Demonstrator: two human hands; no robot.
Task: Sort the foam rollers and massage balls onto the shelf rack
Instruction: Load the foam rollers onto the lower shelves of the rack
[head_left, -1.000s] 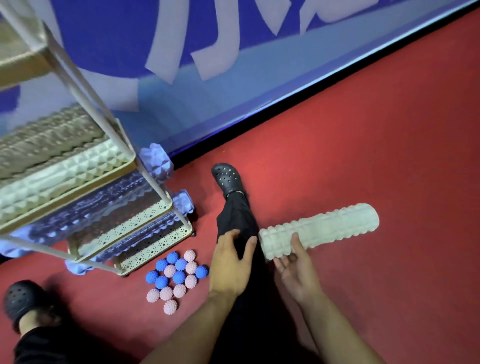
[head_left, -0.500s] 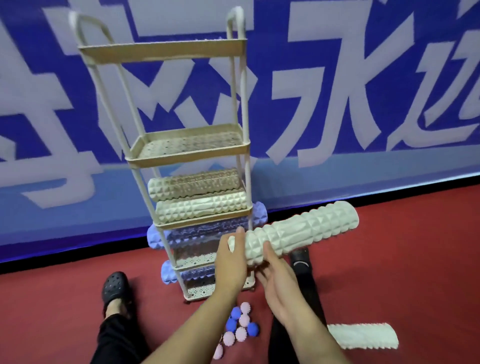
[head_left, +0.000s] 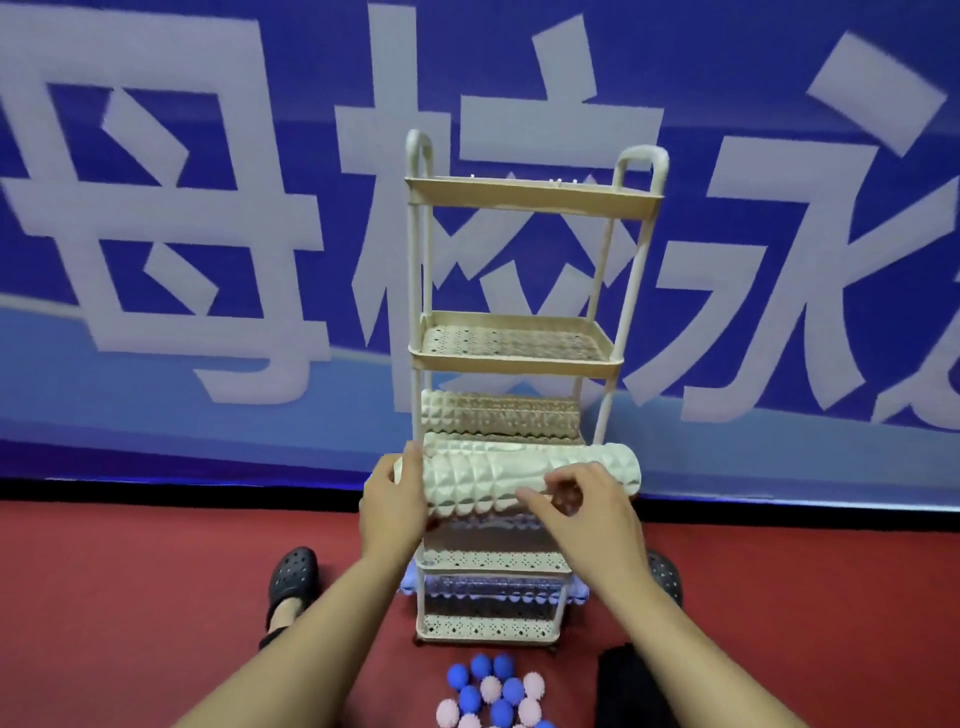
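A cream foam roller (head_left: 498, 480) lies level in front of the middle tier of the cream shelf rack (head_left: 519, 364). My left hand (head_left: 395, 504) grips its left end. My right hand (head_left: 587, 512) holds it near the right, fingers curled over the front. Two cream rollers (head_left: 498, 415) lie on that tier behind it. Pale purple rollers (head_left: 493, 592) fill the lower tiers. Blue and pink spiky massage balls (head_left: 493, 693) sit in a cluster on the red floor below the rack.
The rack's two upper tiers (head_left: 514, 343) hold nothing. A blue banner wall (head_left: 208, 260) stands right behind the rack. My black clogs (head_left: 293, 579) rest on the red floor (head_left: 130, 597) on either side of the rack.
The cream roller went from the floor up to the rack's middle tier and turned level. My view rose and centred on the rack. Both hands now hold the roller.
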